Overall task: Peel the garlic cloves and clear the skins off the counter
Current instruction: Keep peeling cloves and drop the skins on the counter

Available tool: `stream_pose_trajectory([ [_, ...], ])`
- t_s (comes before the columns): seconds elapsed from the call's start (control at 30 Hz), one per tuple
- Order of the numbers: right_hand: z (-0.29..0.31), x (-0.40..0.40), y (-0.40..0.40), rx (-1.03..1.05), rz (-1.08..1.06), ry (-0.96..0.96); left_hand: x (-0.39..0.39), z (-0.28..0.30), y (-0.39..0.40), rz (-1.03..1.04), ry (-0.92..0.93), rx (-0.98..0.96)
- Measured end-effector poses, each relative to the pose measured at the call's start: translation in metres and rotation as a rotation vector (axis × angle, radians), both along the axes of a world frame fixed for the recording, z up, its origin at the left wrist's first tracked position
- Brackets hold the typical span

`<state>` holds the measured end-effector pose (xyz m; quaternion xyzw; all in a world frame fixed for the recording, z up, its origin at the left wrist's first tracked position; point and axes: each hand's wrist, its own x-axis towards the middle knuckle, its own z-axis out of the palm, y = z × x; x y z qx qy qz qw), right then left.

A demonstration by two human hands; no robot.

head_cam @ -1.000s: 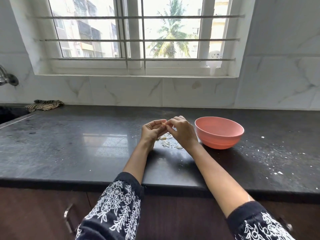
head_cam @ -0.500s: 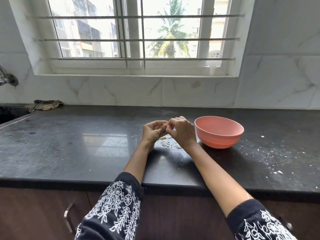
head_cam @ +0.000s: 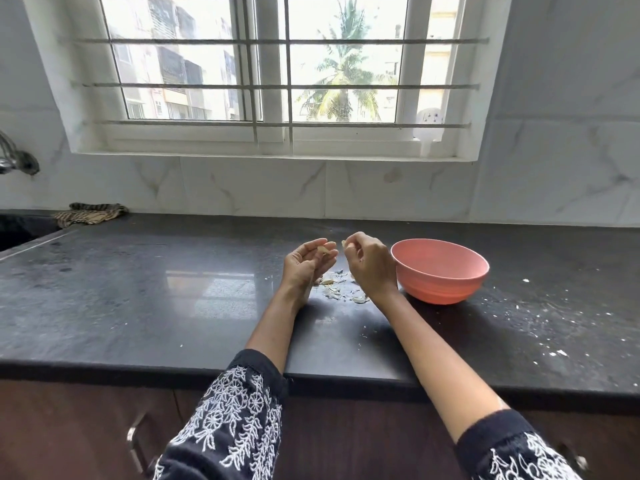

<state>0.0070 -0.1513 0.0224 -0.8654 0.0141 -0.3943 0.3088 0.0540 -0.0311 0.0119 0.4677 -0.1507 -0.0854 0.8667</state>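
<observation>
Over the dark stone counter (head_cam: 145, 306), my left hand (head_cam: 306, 265) pinches a pale garlic clove (head_cam: 323, 250) between thumb and fingertips. A small gap away, my right hand (head_cam: 369, 263) pinches a scrap of garlic skin (head_cam: 344, 242) at its fingertips. Under and between the hands lies a small heap of loose skins (head_cam: 337, 289) on the counter. A pink bowl (head_cam: 440, 270) stands just right of my right hand; its inside looks bare from here.
White flecks of skin (head_cam: 540, 327) are scattered over the counter right of the bowl. A striped cloth (head_cam: 88, 214) lies at the back left beside a sink (head_cam: 20, 228), with a tap (head_cam: 17, 157) above. The marble wall and window run along the back.
My hands were pressed together on the clove; now they have drawn apart, the right hand pulling away a bit of skin.
</observation>
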Motion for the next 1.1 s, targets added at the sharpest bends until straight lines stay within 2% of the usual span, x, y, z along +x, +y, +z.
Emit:
stream_pose_trajectory([
  [0.23, -0.0002, 0.0005, -0.001, -0.043, -0.001, 0.013, 0.0011, 0.0002, 0.0002, -0.032, -0.004, -0.035],
  [0.37, 0.0001, 0.0007, 0.003, 0.002, 0.099, 0.023, -0.0004, 0.0015, -0.0004, -0.024, -0.016, -0.014],
  [0.47, -0.004, 0.0035, 0.0043, -0.074, 0.132, 0.063, -0.0023, 0.0023, -0.0004, -0.027, -0.027, 0.012],
  [0.7, -0.0043, 0.0035, 0.0025, -0.089, 0.094, 0.031, -0.0048, 0.002, 0.0005, -0.129, -0.032, -0.018],
  [0.87, -0.005, 0.0047, 0.002, -0.102, 0.099, 0.023, -0.0045, -0.0008, -0.0008, -0.066, -0.063, 0.021],
  [1.1, -0.0033, 0.0053, 0.0016, -0.009, 0.201, -0.018, -0.0006, -0.0032, 0.0013, -0.041, -0.06, 0.045],
])
